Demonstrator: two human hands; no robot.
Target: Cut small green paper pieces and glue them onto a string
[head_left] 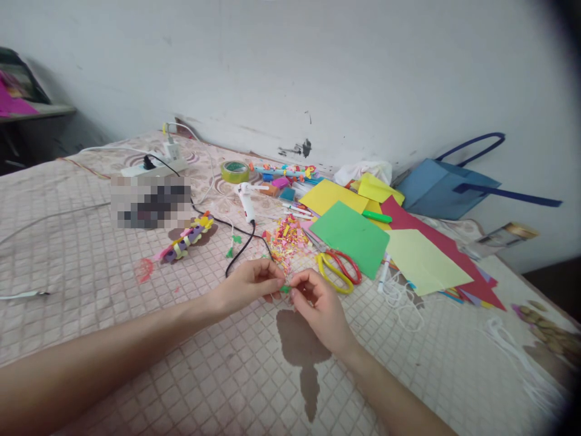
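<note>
Over the checked tablecloth [209,357], my left hand [256,280] and my right hand [322,306] meet with fingertips pinched around a small green piece [285,289]. It looks like paper or foam, and the fingers cover most of it. Just beyond the hands lies a heap of colourful paper clippings [290,236]. Scissors with a red and a yellow handle [338,270] rest beside my right hand. Left of the clippings are small green bits on a white string [232,245]. A white glue gun [247,203] stands behind, its black cord running toward my left hand.
Green paper [351,236], yellow paper [333,198] and red paper [454,260] lie on the right, near white yarn [402,300] and a blue bag [447,188]. At left are a decorated purple craft stick [186,241] and a power strip [154,168]. Tape [235,171] sits at the back.
</note>
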